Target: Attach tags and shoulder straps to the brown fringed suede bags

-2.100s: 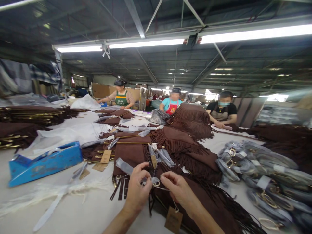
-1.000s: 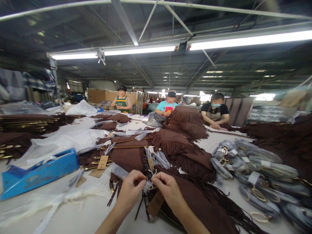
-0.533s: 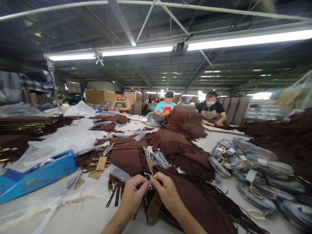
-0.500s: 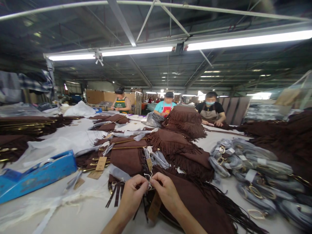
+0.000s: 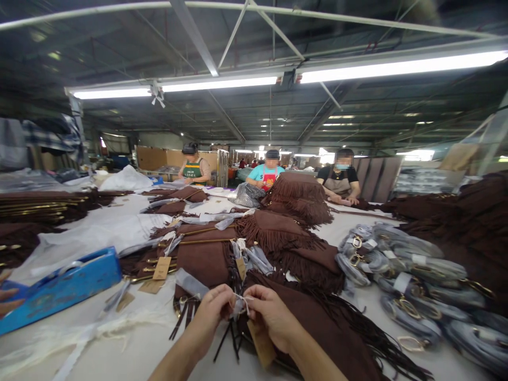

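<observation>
My left hand [image 5: 210, 315] and my right hand [image 5: 273, 315] face each other at the near middle of the table, fingertips pinched on a thin white string [image 5: 240, 298]. A brown card hang tag [image 5: 262, 341] dangles under my right fingers. Beneath and beside my hands lies a dark brown fringed bag [image 5: 317, 328], its long fringe spread to the right. Dark tassel strips [image 5: 226, 341] hang below my left fingertips. Just beyond, another brown bag [image 5: 202, 262] has a gold zip and clear plastic wrap [image 5: 191, 282] at its near edge.
At left stands a blue tape dispenser [image 5: 79, 280], with another person's hand [image 5: 8, 296] at its far end. Plastic-wrapped straps with gold buckles [image 5: 405, 280] pile up at right. Fringed bags [image 5: 297, 196] are stacked farther back, where several people work across the table.
My hands have drawn slightly apart, stretching the string between them. The hang tag has swung to the right. Another person's hand has appeared at the left edge by the tape dispenser.
</observation>
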